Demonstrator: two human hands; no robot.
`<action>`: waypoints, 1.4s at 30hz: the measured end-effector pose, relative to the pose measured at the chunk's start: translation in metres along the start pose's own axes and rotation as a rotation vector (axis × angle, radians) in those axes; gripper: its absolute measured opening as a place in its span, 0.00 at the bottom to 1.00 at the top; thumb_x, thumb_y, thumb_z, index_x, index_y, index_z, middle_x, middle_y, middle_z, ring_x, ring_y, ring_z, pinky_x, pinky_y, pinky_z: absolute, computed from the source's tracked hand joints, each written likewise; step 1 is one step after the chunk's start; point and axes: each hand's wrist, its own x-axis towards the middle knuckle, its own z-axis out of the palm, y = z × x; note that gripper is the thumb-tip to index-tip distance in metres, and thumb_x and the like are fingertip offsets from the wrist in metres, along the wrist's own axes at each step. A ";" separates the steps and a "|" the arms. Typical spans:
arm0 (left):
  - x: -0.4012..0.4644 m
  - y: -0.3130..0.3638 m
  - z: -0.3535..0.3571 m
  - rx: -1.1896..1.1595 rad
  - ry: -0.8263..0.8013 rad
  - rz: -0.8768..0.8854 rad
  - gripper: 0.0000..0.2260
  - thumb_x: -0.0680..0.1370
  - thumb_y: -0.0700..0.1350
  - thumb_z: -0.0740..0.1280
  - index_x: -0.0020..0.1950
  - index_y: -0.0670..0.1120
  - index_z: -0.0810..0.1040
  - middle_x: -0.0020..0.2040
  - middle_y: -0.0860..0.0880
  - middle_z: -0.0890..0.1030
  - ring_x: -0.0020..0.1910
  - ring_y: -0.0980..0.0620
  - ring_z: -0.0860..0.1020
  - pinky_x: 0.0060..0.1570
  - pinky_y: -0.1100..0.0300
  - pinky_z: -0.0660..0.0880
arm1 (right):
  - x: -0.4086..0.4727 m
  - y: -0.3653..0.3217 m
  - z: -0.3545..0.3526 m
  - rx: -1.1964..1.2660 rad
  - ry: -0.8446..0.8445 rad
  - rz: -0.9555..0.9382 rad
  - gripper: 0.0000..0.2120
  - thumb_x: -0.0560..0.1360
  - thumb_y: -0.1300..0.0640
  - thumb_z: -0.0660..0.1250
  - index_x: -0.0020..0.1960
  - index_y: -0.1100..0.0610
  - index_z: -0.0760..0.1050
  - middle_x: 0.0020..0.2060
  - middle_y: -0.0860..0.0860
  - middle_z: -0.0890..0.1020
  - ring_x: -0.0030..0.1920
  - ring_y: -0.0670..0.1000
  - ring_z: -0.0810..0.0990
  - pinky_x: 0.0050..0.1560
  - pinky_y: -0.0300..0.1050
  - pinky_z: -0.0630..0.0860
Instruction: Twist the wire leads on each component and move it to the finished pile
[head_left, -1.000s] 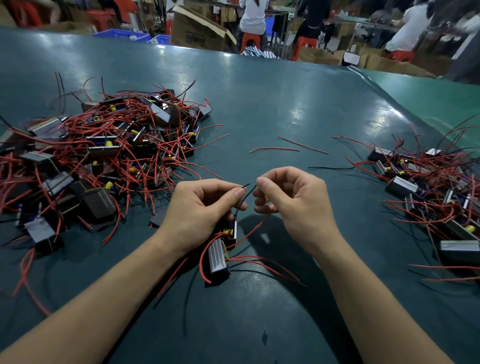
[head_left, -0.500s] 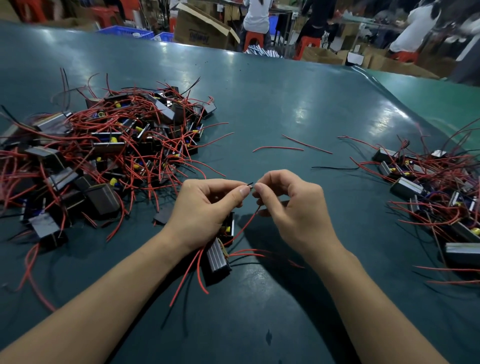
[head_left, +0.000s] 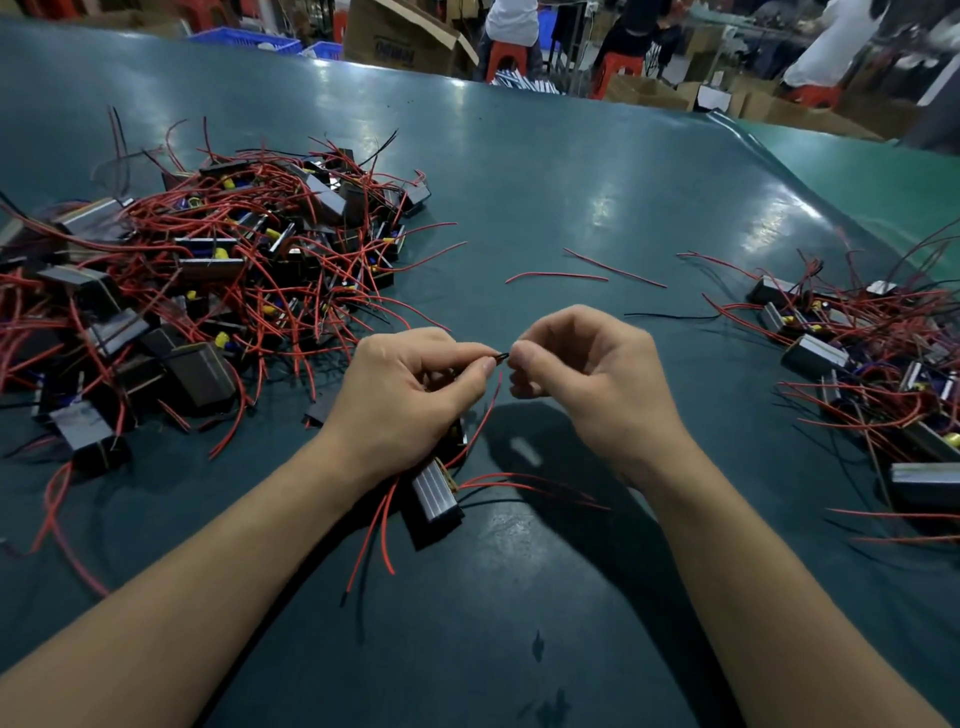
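Observation:
A small black and silver component (head_left: 435, 493) with red and black leads hangs under my left hand (head_left: 410, 395), just above the green table (head_left: 545, 197). My left thumb and forefinger pinch the wire leads (head_left: 500, 357). My right hand (head_left: 587, 374) pinches the same lead tips from the other side, fingers curled. A red lead runs from the pinch down to the component. A large pile of components (head_left: 208, 280) with tangled red wires lies to the left. A smaller pile (head_left: 862, 364) lies at the right.
Two loose red wires (head_left: 558, 275) and a loose black wire (head_left: 670, 315) lie on the table beyond my hands. Cardboard boxes (head_left: 400, 36), blue crates, red stools and seated people are past the table's far edge.
The two black lead tips that stuck up apart between my hands have been brought together. My fingertips now meet on them, and the component has shifted a little under my left hand.

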 end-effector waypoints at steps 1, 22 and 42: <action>0.000 0.001 -0.001 0.007 -0.014 0.023 0.05 0.74 0.37 0.73 0.46 0.45 0.86 0.34 0.47 0.80 0.33 0.53 0.76 0.37 0.60 0.72 | 0.000 -0.001 -0.001 0.144 -0.013 0.080 0.06 0.73 0.70 0.70 0.42 0.61 0.77 0.30 0.51 0.81 0.31 0.49 0.81 0.35 0.40 0.78; 0.002 0.002 0.000 -0.350 0.058 -0.190 0.05 0.75 0.38 0.70 0.42 0.46 0.84 0.28 0.55 0.81 0.26 0.64 0.74 0.29 0.71 0.70 | -0.008 0.005 0.005 -0.191 0.065 -0.177 0.02 0.75 0.62 0.72 0.44 0.57 0.82 0.34 0.51 0.84 0.33 0.49 0.84 0.33 0.43 0.81; 0.001 0.000 -0.002 -0.232 -0.070 -0.135 0.08 0.75 0.35 0.71 0.42 0.48 0.84 0.32 0.52 0.84 0.32 0.59 0.81 0.39 0.68 0.76 | 0.000 0.002 -0.017 -0.688 0.045 -0.668 0.06 0.72 0.61 0.74 0.49 0.61 0.85 0.38 0.54 0.82 0.34 0.51 0.77 0.36 0.38 0.70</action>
